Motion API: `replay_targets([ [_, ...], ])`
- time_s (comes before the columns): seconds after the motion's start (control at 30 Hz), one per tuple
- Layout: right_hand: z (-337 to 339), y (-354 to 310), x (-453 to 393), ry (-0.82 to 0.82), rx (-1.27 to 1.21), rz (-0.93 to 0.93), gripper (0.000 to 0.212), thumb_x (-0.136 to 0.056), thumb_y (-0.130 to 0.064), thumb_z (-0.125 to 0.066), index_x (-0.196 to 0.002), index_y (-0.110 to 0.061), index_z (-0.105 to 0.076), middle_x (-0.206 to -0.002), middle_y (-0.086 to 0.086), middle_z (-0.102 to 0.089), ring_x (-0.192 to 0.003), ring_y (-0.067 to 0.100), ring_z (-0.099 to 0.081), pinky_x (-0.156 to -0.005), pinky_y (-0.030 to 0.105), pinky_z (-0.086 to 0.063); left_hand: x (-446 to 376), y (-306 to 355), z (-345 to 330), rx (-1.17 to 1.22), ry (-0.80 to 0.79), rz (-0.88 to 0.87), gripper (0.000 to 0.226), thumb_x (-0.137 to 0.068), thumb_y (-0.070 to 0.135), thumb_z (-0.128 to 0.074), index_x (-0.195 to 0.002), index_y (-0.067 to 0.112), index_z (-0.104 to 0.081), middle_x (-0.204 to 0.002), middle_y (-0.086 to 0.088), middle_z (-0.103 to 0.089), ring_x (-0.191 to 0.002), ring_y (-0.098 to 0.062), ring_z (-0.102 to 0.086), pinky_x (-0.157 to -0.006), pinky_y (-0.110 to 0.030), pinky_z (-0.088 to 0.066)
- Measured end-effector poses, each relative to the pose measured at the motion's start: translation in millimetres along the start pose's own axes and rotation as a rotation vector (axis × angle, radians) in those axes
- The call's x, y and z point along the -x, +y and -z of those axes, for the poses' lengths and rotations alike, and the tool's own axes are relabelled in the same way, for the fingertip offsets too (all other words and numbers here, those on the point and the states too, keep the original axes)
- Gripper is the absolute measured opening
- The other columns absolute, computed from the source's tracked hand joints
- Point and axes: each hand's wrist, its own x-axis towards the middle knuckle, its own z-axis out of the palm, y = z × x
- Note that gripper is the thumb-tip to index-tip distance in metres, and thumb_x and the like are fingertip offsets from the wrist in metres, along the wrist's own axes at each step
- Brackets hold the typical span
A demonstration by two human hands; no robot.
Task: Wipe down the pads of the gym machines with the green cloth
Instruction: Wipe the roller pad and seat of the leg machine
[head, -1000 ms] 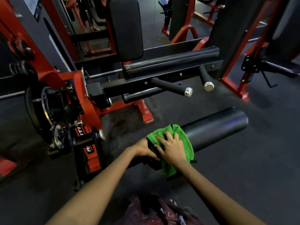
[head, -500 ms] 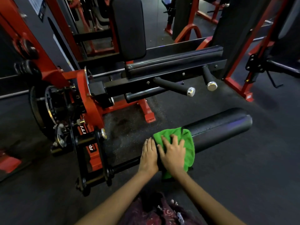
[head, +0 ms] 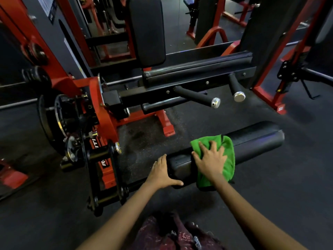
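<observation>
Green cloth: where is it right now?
In the head view, the green cloth drapes over the black roller pad, lower centre-right, under the right hand.

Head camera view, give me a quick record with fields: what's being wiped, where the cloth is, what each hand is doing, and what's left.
pad: black roller pad, lying low across the floor
cloth: green cloth, draped over the roller's left part
right hand: flat on the cloth, fingers spread
left hand: braced on the roller's left end, no cloth
uncovered: the roller's right half
other pads: upright back pad behind, untouched
</observation>
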Motion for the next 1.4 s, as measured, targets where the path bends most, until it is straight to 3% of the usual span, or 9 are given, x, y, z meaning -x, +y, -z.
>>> replay_targets([
  [0.2,-22,-63,56,-0.044,0.068,0.376,0.039,-0.074,-0.051,-0.059,-0.107,-0.034,-0.07,-0.107,0.004,-0.062,-0.085,0.032,-0.056,-0.06,0.04,-0.047,-10,-11,1,-0.102,-0.03,-0.02,0.091,-0.074,0.041,-0.072,-0.146,0.01,-0.028,-0.147,-0.013,-0.036,-0.137,-0.027,-0.033,-0.116,-0.037,-0.021],
  [0.4,-1,5,-4,-0.036,0.084,0.09,0.052,-0.09,-0.063,-0.04,-0.138,-0.043,-0.043,-0.15,0.001,-0.031,-0.136,0.038,-0.022,-0.105,0.059,-0.023,2,-20,5,-0.078,-0.072,-0.018,0.131,-0.061,0.062,-0.079,-0.151,0.005,-0.003,-0.159,-0.009,-0.01,-0.146,-0.023,-0.009,-0.12,-0.036,-0.002],
  [0.5,14,30,-28,-0.086,-0.036,-0.084,0.059,-0.085,-0.068,-0.046,-0.139,-0.045,-0.04,-0.156,0.002,-0.019,-0.142,0.041,-0.004,-0.104,0.07,-0.014,-4,-9,18,-0.067,-0.086,-0.024,0.133,-0.061,0.065,-0.076,-0.151,0.005,0.001,-0.16,-0.01,-0.003,-0.147,-0.023,-0.004,-0.119,-0.035,0.002],
  [0.7,3,-10,-5,0.031,0.048,-0.028,0.053,-0.089,-0.055,-0.047,-0.139,-0.037,-0.045,-0.142,0.005,-0.034,-0.122,0.036,-0.032,-0.098,0.05,-0.034,-25,14,29,-0.161,-0.197,-0.026,0.138,-0.057,0.066,-0.077,-0.151,0.003,0.001,-0.16,-0.013,-0.002,-0.147,-0.026,-0.002,-0.12,-0.037,-0.001],
  [0.87,-19,-55,44,0.018,0.009,0.276,0.046,-0.087,-0.049,-0.052,-0.13,-0.032,-0.056,-0.129,0.007,-0.05,-0.108,0.035,-0.046,-0.08,0.044,-0.042,-33,19,30,-0.102,-0.192,-0.009,0.068,-0.079,0.029,-0.069,-0.139,0.015,-0.041,-0.142,-0.012,-0.043,-0.134,-0.029,-0.038,-0.114,-0.037,-0.023],
  [0.97,-13,-32,32,-0.009,0.109,0.354,0.051,-0.086,-0.059,-0.037,-0.131,-0.039,-0.053,-0.132,0.004,-0.049,-0.111,0.035,-0.045,-0.087,0.045,-0.038,-29,15,31,-0.044,-0.201,-0.008,0.098,-0.056,0.045,-0.085,-0.139,0.021,-0.041,-0.14,-0.006,-0.046,-0.131,-0.025,-0.042,-0.11,-0.036,-0.035],
  [1.07,4,16,-4,-0.019,0.165,0.144,0.056,-0.085,-0.071,-0.035,-0.135,-0.048,-0.044,-0.144,-0.001,-0.037,-0.133,0.036,-0.028,-0.101,0.055,-0.028,-28,15,30,-0.035,-0.263,0.043,0.132,-0.05,0.055,-0.087,-0.15,0.009,-0.013,-0.154,-0.007,-0.023,-0.142,-0.025,-0.024,-0.116,-0.035,-0.025],
  [1.17,18,43,-28,-0.105,0.063,0.004,0.059,-0.084,-0.071,-0.044,-0.139,-0.051,-0.037,-0.152,-0.002,-0.024,-0.14,0.036,-0.012,-0.104,0.058,-0.028,-26,17,27,-0.004,-0.247,0.057,0.133,-0.054,0.051,-0.088,-0.15,0.007,-0.007,-0.157,-0.008,-0.015,-0.145,-0.026,-0.015,-0.118,-0.036,-0.02],
  [1.4,3,3,3,-0.007,0.0,0.079,0.053,-0.088,-0.054,-0.051,-0.138,-0.038,-0.046,-0.146,0.006,-0.033,-0.136,0.042,-0.018,-0.1,0.048,-0.04,-12,23,3,-0.12,-0.051,0.004,0.128,-0.061,0.047,-0.085,-0.149,0.0,-0.004,-0.156,-0.012,-0.01,-0.146,-0.028,-0.004,-0.119,-0.037,0.003],
])
